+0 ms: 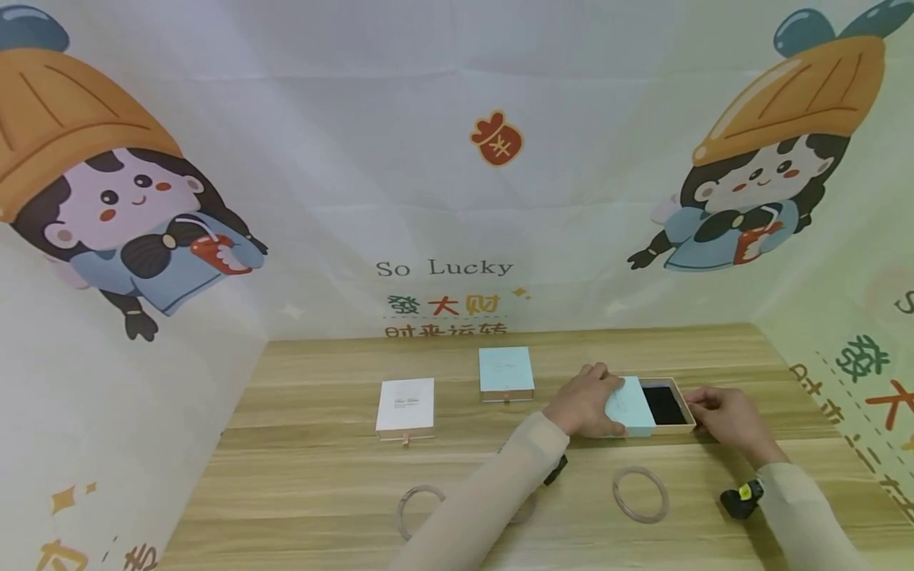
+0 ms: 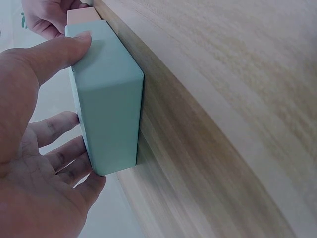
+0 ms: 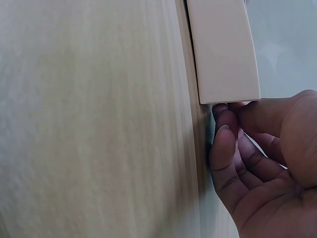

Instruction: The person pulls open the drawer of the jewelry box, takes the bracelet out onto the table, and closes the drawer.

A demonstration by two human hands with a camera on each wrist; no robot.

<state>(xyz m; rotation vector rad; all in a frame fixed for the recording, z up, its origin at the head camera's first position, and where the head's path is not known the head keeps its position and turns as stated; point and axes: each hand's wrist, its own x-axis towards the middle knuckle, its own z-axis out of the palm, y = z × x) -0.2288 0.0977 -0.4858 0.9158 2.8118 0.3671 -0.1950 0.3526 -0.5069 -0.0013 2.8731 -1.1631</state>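
Observation:
My left hand [image 1: 585,400] grips the light-blue sleeve of a drawer-style gift box [image 1: 630,408], thumb along one side and fingers against the top and far edge in the left wrist view. Out of the sleeve's right end sticks the pale peach drawer [image 1: 674,429], partly slid out, with a black pad [image 1: 662,405] inside. At the drawer's outer end, my right hand [image 1: 731,420] has its thumb and fingertips pinched together; what lies between them is hidden. A pinkish translucent bangle [image 1: 646,520] lies on the table in front of the box.
A second light-blue box [image 1: 505,369] and a white box [image 1: 405,406] stand closed to the left. Two more bangles, one at left [image 1: 401,514] and one in the middle [image 1: 531,508], lie partly behind my left sleeve. A printed cloth [image 1: 457,190] hangs around the wooden table [image 1: 307,476].

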